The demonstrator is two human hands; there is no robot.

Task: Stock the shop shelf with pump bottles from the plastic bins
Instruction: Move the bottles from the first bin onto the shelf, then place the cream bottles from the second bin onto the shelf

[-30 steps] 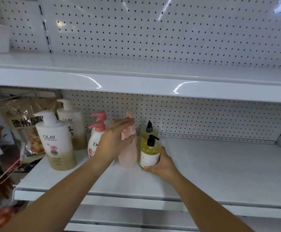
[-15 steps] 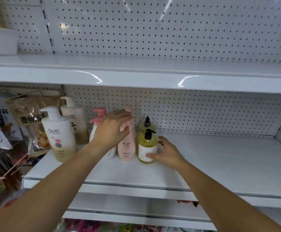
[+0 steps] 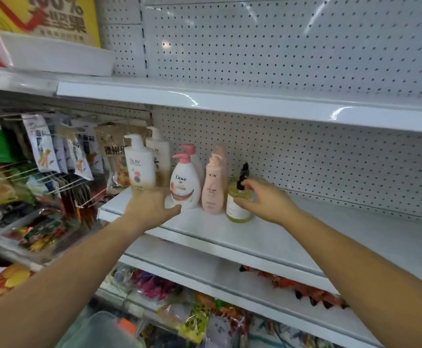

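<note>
Yellow bottle (image 3: 238,205) stands upright on shelf (image 3: 330,237), just right of pink bottle (image 3: 215,189). Right hand (image 3: 267,199) is beside it, fingers spread, thumb touching the label, not clamped. Left hand (image 3: 152,207) sits low before Dove bottle (image 3: 184,184); it is blurred, grip not discernible.

Risk: a finger catching the black pump (image 3: 242,177) would tip the bottle into its neighbours.

Shelf white, glossy. Pegboard (image 3: 305,159) behind. Snack packs (image 3: 46,146) hang left. Bin (image 3: 99,330) near, below.
</note>
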